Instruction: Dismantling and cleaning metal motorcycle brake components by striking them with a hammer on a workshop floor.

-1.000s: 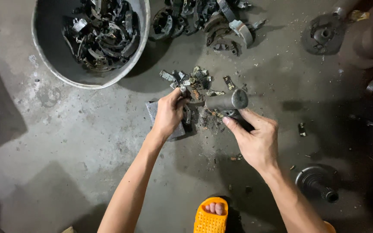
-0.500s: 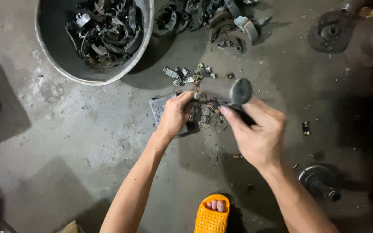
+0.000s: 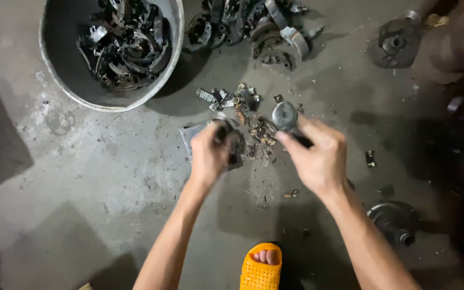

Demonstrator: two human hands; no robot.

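Head view: the left hand [image 3: 209, 154] is closed around a dark curved metal part [image 3: 225, 130], pressing it onto a flat metal block [image 3: 191, 134] on the concrete floor [image 3: 98, 177]. Just beside it, the right hand [image 3: 318, 156] grips a hammer [image 3: 285, 115], head raised over rusty scraps [image 3: 259, 134]. A basin [image 3: 60, 80] of similar parts sits up left; an orange sandal [image 3: 261, 268] shows below.

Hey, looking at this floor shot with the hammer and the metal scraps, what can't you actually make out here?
Head view only:
- The piece in the left hand: the fingers cover it, and it is blurred.
- The hammer handle: hidden inside the right hand.
- The tub: its top is cut off by the frame edge.
- The parts at far right: lost in shadow.
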